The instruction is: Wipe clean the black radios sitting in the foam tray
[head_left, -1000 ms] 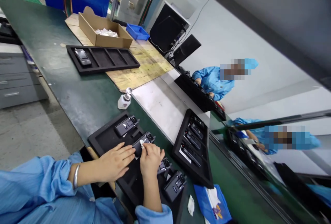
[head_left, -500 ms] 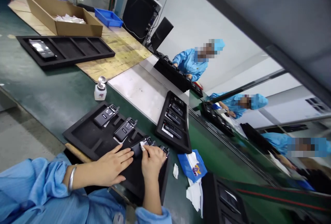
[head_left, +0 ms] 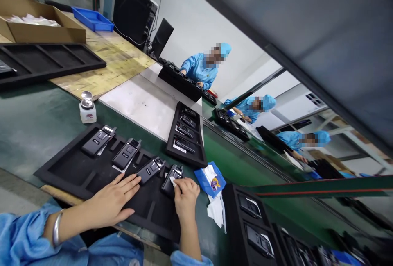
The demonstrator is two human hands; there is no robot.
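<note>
Two hands rest on the tray (head_left: 70, 167) at the belt's near edge. Left hand (head_left: 112, 201) lies flat, fingers spread, empty. Right hand (head_left: 186, 194) pinches a white wipe (head_left: 173, 180) against the rightmost radio (head_left: 172, 175).

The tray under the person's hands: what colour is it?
Black, seen in the head view: the tray with slots holding dark handsets.

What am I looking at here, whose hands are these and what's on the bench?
This is one view from a camera worn on a person's head, looking down at their own bare hands. The left hand lies flat on a black foam tray holding four black handheld radios. The right hand presses a small white wipe onto the rightmost radio. Beside it lies a blue wipe packet; a white dispenser bottle stands on the green bench. Co-workers in blue sit further along.
</note>
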